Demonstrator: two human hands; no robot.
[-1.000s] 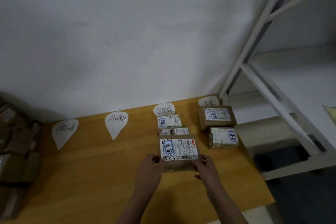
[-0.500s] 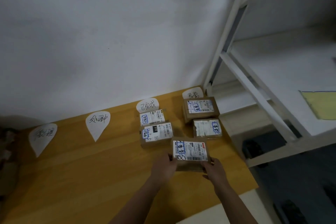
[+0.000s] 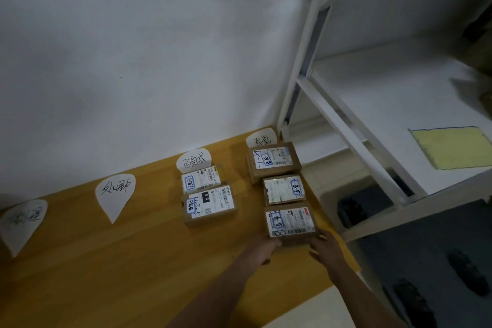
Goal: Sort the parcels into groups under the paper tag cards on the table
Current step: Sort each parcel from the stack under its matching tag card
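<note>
- The parcel [image 3: 290, 222] has moved right since half a second ago: it was in front of the middle column, and now it sits at the near end of the right column, at the lower right of centre.
- It lies label up, just beside the middle parcel [image 3: 283, 189], which lies below the far parcel [image 3: 273, 159]. All three line up under the right card [image 3: 262, 138].
- My left hand [image 3: 262, 249] holds the parcel's near left corner, thumb on the corner and fingers curled.
- My right hand [image 3: 326, 247] holds the near right corner, thumb up against the side. I cannot tell whether the parcel's whole base rests on the table [image 3: 106, 274].
- Left of this column, the third card [image 3: 194, 161] has a small parcel [image 3: 201, 180] below it and a wide parcel [image 3: 210, 205] touching that one's near edge.
- Further left lie the second card [image 3: 115, 193] and the left card [image 3: 22, 221], both flat on the wood; the writing on the left one is blurred.
- A white wall [image 3: 133, 61] fills the upper left.
- A white rack [image 3: 332, 125] stands at the right of the frame, with a yellow sheet [image 3: 452, 146] on its shelf.
</note>
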